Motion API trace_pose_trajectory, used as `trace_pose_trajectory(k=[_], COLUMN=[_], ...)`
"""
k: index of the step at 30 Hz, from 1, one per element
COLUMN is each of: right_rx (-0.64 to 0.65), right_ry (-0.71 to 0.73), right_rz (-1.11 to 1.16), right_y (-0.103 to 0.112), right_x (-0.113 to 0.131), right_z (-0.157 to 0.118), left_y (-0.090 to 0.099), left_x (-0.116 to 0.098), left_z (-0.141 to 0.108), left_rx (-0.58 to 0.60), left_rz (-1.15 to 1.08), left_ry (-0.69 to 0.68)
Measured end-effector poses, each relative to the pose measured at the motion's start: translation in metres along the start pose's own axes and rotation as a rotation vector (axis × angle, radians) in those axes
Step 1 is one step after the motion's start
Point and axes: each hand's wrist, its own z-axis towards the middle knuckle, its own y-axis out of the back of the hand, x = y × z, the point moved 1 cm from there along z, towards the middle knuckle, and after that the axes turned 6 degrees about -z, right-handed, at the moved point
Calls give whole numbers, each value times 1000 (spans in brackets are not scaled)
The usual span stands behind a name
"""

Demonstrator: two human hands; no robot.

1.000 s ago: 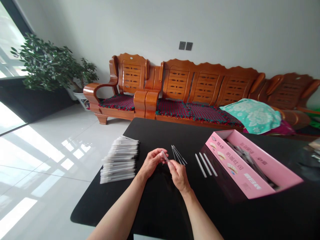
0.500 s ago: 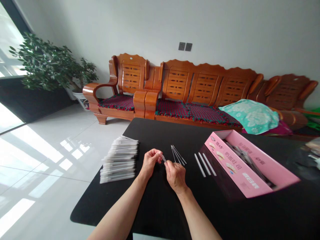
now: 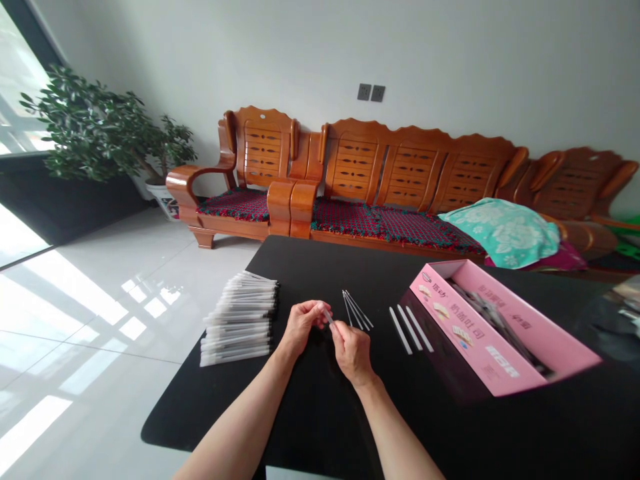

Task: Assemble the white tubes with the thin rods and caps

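"Where does the piece sit from your grip, operator?"

"Right inside it. Your left grip [image 3: 301, 325] and your right grip [image 3: 353, 353] are both narrow, with the fingertips [image 3: 332, 325] pinched on a slim translucent plastic tube [image 3: 327, 316]."

"Which way does its long axis run?"

"Slantwise: the far end points up and left toward your left fingertips, and the near end points down and right toward your right ones. Neither hand is clearly nearer; each seems to touch one end."

"What lies around your grip?"

"Just to your right is a small fan of thin dark rods [image 3: 356, 310]. Beyond them are three pale straight tubes [image 3: 410, 329], side by side, then an open pink cardboard carton [image 3: 475, 333]."

"And to your left?"

"A neat stack of slender clear-sleeved sticks [image 3: 239, 320] with dark ends, lying on the smooth black worktop [image 3: 215, 413]."
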Motion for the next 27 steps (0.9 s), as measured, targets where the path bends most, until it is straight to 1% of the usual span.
trace_pose_trajectory(k=[4,6,8,11,13,15,16,18,20,23,27], right_rx=[-79,-95,-94,-42,22,81,102,119,103,23,-116], right_ry=[68,73,50,-22,-76,-118,-133,-147,-135,-70,60], right_rz=[-221,-238,-165,53,211,343,388,428,386,200,-102], right_y=[-5,-5,-4,0,2,5,5,6,6,3,-1], right_x=[4,5,5,2,0,-1,0,1,2,2,3], right_z=[2,2,1,-1,-1,-1,-1,0,1,3,4], left_y=[2,2,1,-3,-5,-6,-5,-3,-1,2,2], left_x=[5,4,1,-7,-11,-12,-11,-9,-5,0,4], left_z=[2,2,1,-2,-4,-5,-4,-2,0,3,2], left_rx=[-102,-120,-69,110,198,235,233,189,101,-29,-128], left_rz=[-28,-37,-59,-137,-178,-191,-194,-191,-169,-128,-97], left_ry=[6,-1,2,25,38,51,51,31,2,-13,-34])
